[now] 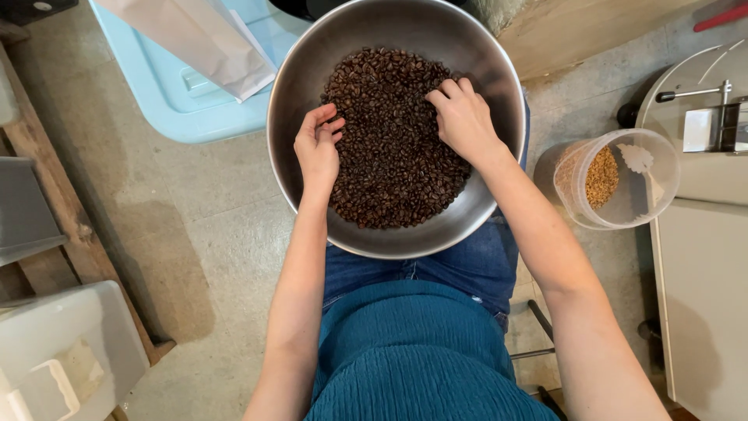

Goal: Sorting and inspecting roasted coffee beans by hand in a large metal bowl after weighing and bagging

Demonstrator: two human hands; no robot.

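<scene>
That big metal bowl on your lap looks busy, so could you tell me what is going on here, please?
A seated person has a large steel bowl resting on their lap, partly filled with dark roasted coffee beans. Both bare hands are in the beans: the left hand is cupped at the pile's left edge, and the right hand lies palm down at its upper right. A clear plastic tub holding tan grains stands on the floor to the right.

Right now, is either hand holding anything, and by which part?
Neither visibly grips anything. The left hand and right hand rest in the coffee beans; whether curled fingers pinch beans cannot be told.
</scene>
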